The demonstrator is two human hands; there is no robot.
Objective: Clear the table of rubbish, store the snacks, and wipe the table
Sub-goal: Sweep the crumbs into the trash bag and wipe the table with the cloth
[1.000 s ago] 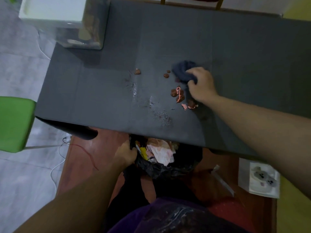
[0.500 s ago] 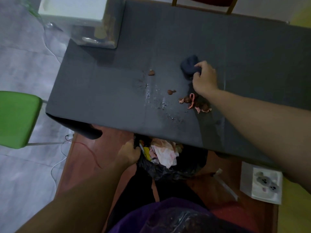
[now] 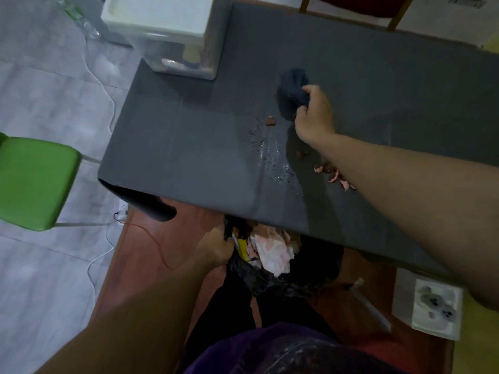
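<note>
My right hand (image 3: 314,117) grips a dark blue cloth (image 3: 291,89) on the grey table (image 3: 189,147), at its middle. One brown crumb (image 3: 270,121) lies just left of the hand. More brown and pink scraps (image 3: 333,175) lie under my forearm, nearer the front edge. A wet streak (image 3: 272,157) glistens between them. Below the table's front edge my left hand (image 3: 216,245) grips the rim of a black rubbish bag (image 3: 270,279), which holds crumpled paper and wrappers.
A clear storage box with a white lid (image 3: 167,36) stands at the table's far left corner. A green chair (image 3: 35,182) is on the left, with white cables on the floor. A white tissue box (image 3: 429,306) sits low on the right. A wooden chair (image 3: 391,14) stands behind the table.
My right hand has carried the cloth away from the scraps toward the table's far side. The scraps now lie behind the hand, under my forearm. The left hand keeps hold of the bag.
</note>
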